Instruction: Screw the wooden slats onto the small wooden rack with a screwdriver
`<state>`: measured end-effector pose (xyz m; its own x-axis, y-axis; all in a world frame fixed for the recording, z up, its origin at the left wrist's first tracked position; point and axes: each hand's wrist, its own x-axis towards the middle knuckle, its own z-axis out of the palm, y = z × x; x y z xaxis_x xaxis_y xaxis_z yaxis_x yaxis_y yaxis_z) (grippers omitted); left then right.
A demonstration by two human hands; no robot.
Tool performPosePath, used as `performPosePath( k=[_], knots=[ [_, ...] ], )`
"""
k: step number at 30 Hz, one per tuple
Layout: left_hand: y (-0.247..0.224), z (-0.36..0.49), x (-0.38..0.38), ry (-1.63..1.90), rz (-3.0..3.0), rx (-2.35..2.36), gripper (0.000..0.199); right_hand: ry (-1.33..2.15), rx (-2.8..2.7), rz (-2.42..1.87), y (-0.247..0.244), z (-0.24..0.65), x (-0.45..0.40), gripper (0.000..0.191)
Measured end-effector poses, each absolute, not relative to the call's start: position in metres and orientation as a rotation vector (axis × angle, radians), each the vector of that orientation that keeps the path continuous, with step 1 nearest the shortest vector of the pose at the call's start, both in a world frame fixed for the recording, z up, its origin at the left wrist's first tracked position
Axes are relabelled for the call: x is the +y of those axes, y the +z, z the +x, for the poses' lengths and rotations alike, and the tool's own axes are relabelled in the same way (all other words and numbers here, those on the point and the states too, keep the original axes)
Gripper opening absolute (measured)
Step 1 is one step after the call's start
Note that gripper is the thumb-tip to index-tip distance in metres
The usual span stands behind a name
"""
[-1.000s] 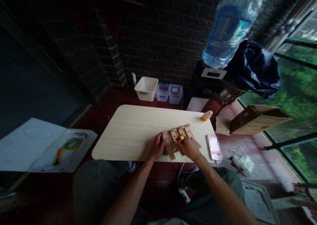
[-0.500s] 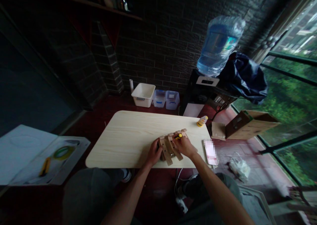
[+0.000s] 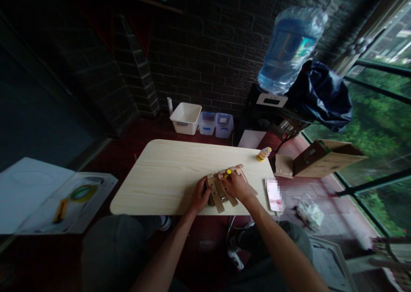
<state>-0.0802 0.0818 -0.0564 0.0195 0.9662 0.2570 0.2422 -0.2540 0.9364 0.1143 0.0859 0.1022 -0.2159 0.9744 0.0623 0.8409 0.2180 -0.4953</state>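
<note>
On the near side of the pale wooden table (image 3: 167, 172) lies a slatted wooden piece (image 3: 217, 195), made of several short slats side by side with small dark holes. My left hand (image 3: 200, 196) grips its left end, thumb on top and the other fingers mostly hidden. Above the slats, my right hand (image 3: 236, 186) has its fingers closed round a small screwdriver (image 3: 228, 172) with a yellow and black handle, held fairly upright. My hand hides the screwdriver's tip.
A yellow-capped clear bottle (image 3: 263, 154) stands at the table's back right corner. A phone (image 3: 274, 194) with a cable lies at the right edge. An open case (image 3: 86, 202) is at the left. Plastic bins (image 3: 186, 118) and a water dispenser (image 3: 266, 112) stand behind the table.
The screwdriver handle has swung from leaning sideways to more upright, and my right hand has turned with it. My left hand keeps its grip on the wooden piece. The view has shifted slightly.
</note>
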Motion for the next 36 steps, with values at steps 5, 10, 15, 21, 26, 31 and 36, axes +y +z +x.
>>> performPosePath(
  k=[5,10,15,21,26,31,36],
  knots=[
    [-0.059,-0.080,0.082,1.285,1.606,1.262,0.053,0.521,-2.006,-1.801,0.100,0.106,0.078,0.021],
    [-0.061,-0.081,0.080,1.282,1.601,1.282,0.051,0.544,-1.903,-1.797,0.097,0.108,0.073,0.025],
    [-0.058,-0.082,0.079,1.277,1.606,1.261,0.052,0.623,-1.883,-1.669,0.098,0.117,0.073,0.018],
    [-0.059,-0.081,0.080,1.284,1.591,1.272,0.051,0.649,-1.994,-1.616,0.100,0.124,0.079,0.016],
    [-0.063,-0.081,0.081,1.277,1.616,1.286,0.053,0.657,-2.102,-1.579,0.099,0.126,0.087,0.017],
    [-0.062,-0.081,0.080,1.277,1.616,1.287,0.053,0.701,-2.190,-1.504,0.099,0.128,0.092,0.016],
    [-0.061,-0.080,0.080,1.276,1.632,1.290,0.055,0.742,-2.218,-1.522,0.105,0.128,0.089,0.019]
  ],
)
